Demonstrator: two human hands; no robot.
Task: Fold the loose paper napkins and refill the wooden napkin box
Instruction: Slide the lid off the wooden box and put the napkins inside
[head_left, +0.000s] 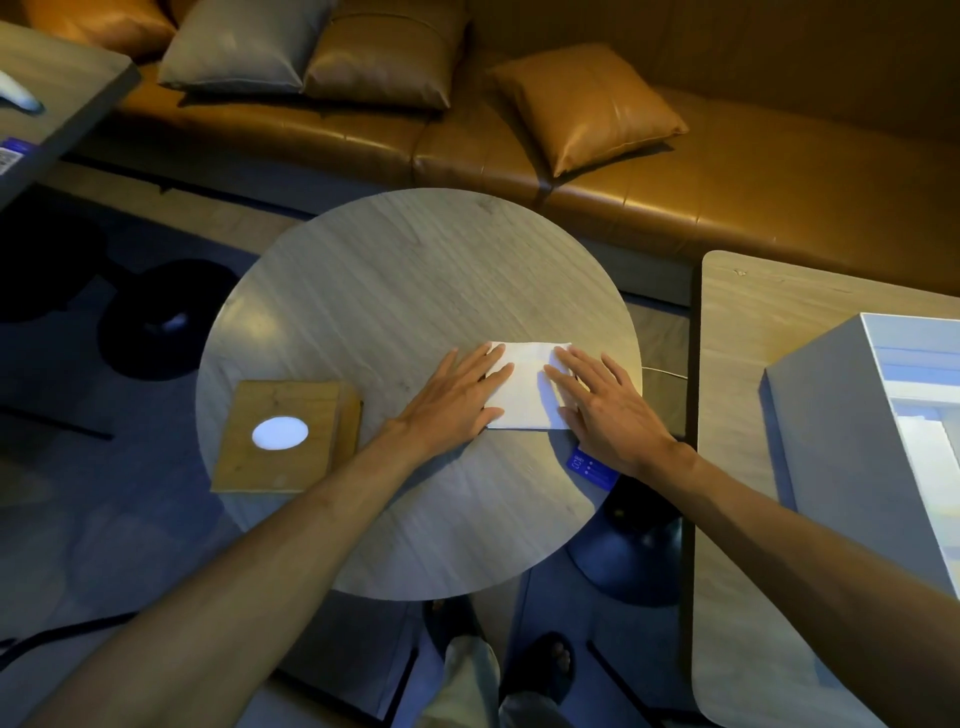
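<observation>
1. One round counter (395, 291) in the centre, pale wood grain; two more counters at the frame edges: one at the right (737, 467), one at top left (57, 88).
2. One white paper napkin (527, 387) lies flat on the round counter, right of centre, near the right rim. It looks folded to a rectangle; layer count cannot be told.
3. Two hands, both bare, both on the napkin.
4. Left hand (457, 397): flat, palm down, fingers spread and extended, fingertips resting on the napkin's left edge. Pressing, not gripping anything.
5. Right hand (610, 410): flat, palm down, fingers spread, covering the napkin's right part. Also pressing, nothing gripped.
6. One wooden napkin box (285, 436) on the round counter's left edge, well apart from the napkin, left of the left forearm. One oval opening (280, 432) in its top shows white.
7. One small blue card (592, 470) on the round counter, partly under the right wrist, just beside the napkin's near right corner.
8. One large white box (831, 441) on the right counter; white contents inside, too blurred to identify.
9. One brown leather sofa (675, 202) behind the round counter, with four cushions in view: one grey (239, 47), three tan/brown.
10. Two sandalled feet (550, 665) visible below the round counter's near edge.
</observation>
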